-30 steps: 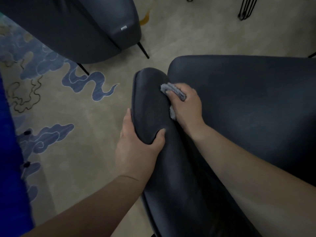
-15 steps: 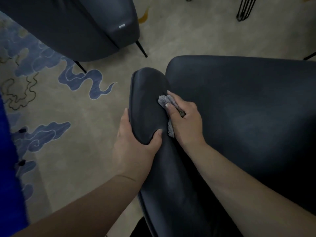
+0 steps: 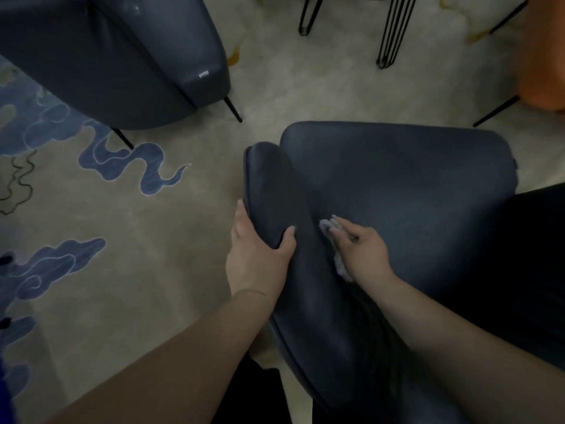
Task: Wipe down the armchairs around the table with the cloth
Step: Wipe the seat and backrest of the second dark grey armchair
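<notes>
A beige carpet (image 3: 171, 240) with blue cloud patterns bears two dark armchairs (image 3: 397, 185) (image 3: 116, 56) on thin black legs.

— What moved?
— The right hand (image 3: 363, 250) slid the cloth (image 3: 325, 225) back down the crease, from beyond the left hand's (image 3: 260, 258) grip to just beside its thumb.

cloth (image 3: 326, 225) under the right hand (image 3: 362, 250) in the armchair (image 3: 412, 194) crease, left hand (image 3: 260, 255) on its armrest (image 3: 272, 191).
</notes>
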Available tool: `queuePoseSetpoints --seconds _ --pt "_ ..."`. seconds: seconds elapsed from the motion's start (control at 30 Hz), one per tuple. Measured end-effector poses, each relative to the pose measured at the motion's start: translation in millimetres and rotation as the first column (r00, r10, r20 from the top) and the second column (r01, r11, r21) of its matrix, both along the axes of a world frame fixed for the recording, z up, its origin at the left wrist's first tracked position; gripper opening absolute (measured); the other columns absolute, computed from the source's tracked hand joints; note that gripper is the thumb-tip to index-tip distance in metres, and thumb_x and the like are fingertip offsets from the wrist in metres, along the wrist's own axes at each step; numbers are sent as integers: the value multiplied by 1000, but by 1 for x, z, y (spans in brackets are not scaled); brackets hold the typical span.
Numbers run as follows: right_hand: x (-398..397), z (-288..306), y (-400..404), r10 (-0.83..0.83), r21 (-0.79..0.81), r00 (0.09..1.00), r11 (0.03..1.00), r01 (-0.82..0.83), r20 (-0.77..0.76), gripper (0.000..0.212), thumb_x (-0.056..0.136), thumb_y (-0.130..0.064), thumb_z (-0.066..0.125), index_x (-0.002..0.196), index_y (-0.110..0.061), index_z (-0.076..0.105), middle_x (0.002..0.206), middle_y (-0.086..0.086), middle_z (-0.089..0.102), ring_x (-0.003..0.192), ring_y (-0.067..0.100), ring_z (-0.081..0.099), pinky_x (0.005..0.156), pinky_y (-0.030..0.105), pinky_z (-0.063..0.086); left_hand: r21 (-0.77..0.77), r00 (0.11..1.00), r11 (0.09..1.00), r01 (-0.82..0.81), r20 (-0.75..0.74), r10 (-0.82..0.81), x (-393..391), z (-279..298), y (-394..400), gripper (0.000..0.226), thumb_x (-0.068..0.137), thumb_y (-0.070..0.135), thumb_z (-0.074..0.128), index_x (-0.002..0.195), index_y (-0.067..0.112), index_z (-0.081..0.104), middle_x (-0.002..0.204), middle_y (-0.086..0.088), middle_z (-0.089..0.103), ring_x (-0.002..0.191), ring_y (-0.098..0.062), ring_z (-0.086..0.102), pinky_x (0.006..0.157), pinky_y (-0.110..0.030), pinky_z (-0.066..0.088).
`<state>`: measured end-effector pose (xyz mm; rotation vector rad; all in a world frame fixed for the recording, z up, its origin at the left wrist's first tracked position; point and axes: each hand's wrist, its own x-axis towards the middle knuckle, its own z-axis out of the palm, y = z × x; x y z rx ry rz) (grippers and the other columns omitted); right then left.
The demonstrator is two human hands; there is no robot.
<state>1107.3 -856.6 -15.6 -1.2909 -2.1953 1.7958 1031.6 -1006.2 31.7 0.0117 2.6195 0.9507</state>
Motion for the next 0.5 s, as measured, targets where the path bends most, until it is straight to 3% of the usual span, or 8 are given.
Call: queuePoseSetpoints --seconds 0.07,0.13,0.2,0.27,0.37,0.43,0.5 --pt "5 18 2 -54 88 998 995 55 -18 27 92 -18 61 118 -13 66 111 -14 63 87 -16 57 79 -4 35 -13 999 999 42 20 -42 0 3 -1 94 83 57 63 155 24 10 156 1 30 130 -26 48 97 -39 43" --pt "7 35 2 -99 112 995 989 100 -17 26 91 -23 62 117 -18 66 109 -16 66 74 -11 59 78 7 44 -27 994 994 102 48 -101 -3 7 -4 94 86 58 58 155 23 4 157 -2 24 131 -29 46 96 -41 44" --pt "7 51 -1 -113 133 994 985 114 -12 29 91 -28 62 118 -20 67 95 -11 69 58 -12 53 66 15 45 -56 978 981 187 105 -180 -7 12 -9 93 89 59 53 155 21 -2 159 -4 18 132 -31 44 96 -42 43" --pt "4 69 -9 -126 177 992 976 128 -24 32 90 -30 62 121 -19 66 80 -7 66 56 -10 51 65 17 44 -69 949 956 286 157 -272 -17 20 -20 89 91 60 48 155 21 -1 161 -4 17 137 -30 39 101 -43 40" --pt "-12 100 -34 -146 229 985 960 162 -87 31 92 -22 61 121 -13 65 102 -5 68 83 5 63 86 24 50 -152 878 865 478 102 -467 -39 39 -52 80 94 60 41 156 20 10 162 -2 17 142 -27 30 107 -42 35" --pt "-25 113 -57 -134 248 983 955 162 -125 31 92 -19 62 121 -9 64 112 -7 64 102 5 61 93 12 44 -245 812 781 575 50 -582 -57 52 -81 76 96 59 38 156 20 13 162 0 17 143 -27 27 109 -42 32" --pt "-42 121 -82 -111 257 982 955 148 -152 30 91 -18 63 120 -9 65 114 -7 63 108 2 58 89 -1 37 -322 760 717 619 14 -650 -76 62 -113 74 95 57 39 155 20 16 162 1 18 144 -26 26 112 -43 33"
